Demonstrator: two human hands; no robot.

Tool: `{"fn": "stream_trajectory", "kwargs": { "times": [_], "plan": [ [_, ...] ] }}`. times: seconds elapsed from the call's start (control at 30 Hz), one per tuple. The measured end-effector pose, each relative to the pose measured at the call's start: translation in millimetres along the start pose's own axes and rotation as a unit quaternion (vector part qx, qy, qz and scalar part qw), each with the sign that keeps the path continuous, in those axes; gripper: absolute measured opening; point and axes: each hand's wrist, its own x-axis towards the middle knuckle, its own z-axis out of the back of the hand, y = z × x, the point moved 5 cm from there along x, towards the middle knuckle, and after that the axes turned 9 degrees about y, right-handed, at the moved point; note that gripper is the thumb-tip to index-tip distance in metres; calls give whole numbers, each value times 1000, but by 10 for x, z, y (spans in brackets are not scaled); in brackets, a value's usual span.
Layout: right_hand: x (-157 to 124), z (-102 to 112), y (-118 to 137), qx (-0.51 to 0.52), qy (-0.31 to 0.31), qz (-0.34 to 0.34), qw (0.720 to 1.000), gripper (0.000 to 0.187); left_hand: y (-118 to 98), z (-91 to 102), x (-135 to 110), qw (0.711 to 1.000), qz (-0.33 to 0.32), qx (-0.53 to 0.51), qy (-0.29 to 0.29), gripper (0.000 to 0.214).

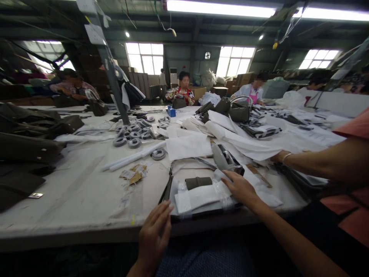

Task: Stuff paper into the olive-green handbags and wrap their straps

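Note:
In front of me on the table edge lies a dark handbag (165, 191) with a strap. White paper (198, 198) lies flat over it, held by clear tape, and a dark green rolled piece (198, 182) sits on top. My left hand (155, 231) is at the bag's near left corner, fingers stretched out. My right hand (240, 188) rests on the right side of the wrapping, fingers extended and thumb side hidden. Just behind it stands a grey tape dispenser (222, 157).
Grey rolled straps (134, 134), white tubes (135, 156) and brown paper tags (135, 174) lie beyond. Dark bags (25, 144) are piled at left. A co-worker's arm (317, 159) reaches in from the right over white sheets (245, 142). A metal post (113, 84) rises from the table.

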Motion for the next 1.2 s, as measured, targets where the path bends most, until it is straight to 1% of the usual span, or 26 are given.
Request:
{"fn": "stream_trajectory", "kwargs": {
  "times": [0.07,0.1,0.13,0.2,0.27,0.37,0.43,0.5,0.57,0.63,0.73,0.83,0.87,0.93,0.97,1.0,1.07,1.13,1.2],
  "plan": [
    [-115,-71,-252,19,28,-39,999,46,264,-68,126,991,130,-42,-2,39],
    [-151,-116,-323,34,34,-47,998,46,381,-132,187,981,176,-76,4,39],
    [-174,-155,-365,51,32,-54,997,46,481,-203,244,971,209,-112,13,39],
    [-198,-206,-385,91,13,-75,993,46,607,-312,340,956,241,-168,22,40],
    [-205,-214,-343,144,-6,-100,984,48,639,-321,412,950,249,-186,15,42],
    [-181,-123,-185,237,-39,-103,965,60,588,-156,496,936,266,-231,-22,53],
    [-127,-14,-45,301,-70,-80,948,70,527,22,566,925,265,-268,-56,65],
    [-46,87,94,360,-102,-44,926,76,479,186,643,918,251,-295,-84,74],
    [45,126,201,396,-120,-16,910,77,469,284,693,915,246,-305,-98,74],
    [127,82,263,401,-115,-1,909,76,489,290,701,917,250,-299,-88,68],
    [202,-57,247,382,-106,5,918,75,561,201,648,914,256,-307,-65,64],
    [219,-168,135,385,-107,2,917,68,665,133,598,892,249,-373,-53,62],
    [211,-191,92,385,-104,-2,917,66,702,132,600,883,246,-396,-46,60],
    [161,-210,12,361,-106,-21,926,64,781,163,646,871,246,-424,-20,61],
    [114,-208,-23,334,-113,-33,935,64,822,193,696,873,246,-421,-2,63],
    [53,-200,-50,301,-126,-44,944,64,866,232,769,886,243,-395,20,63],
    [-105,-179,-62,230,-166,-43,958,63,976,309,984,923,232,-301,62,60],
    [-275,-188,-4,180,-198,-5,964,57,1132,341,1280,949,219,-207,91,51],
    [-431,-236,98,169,-217,39,961,46,1333,284,1615,956,214,-168,110,41]
  ]
}}
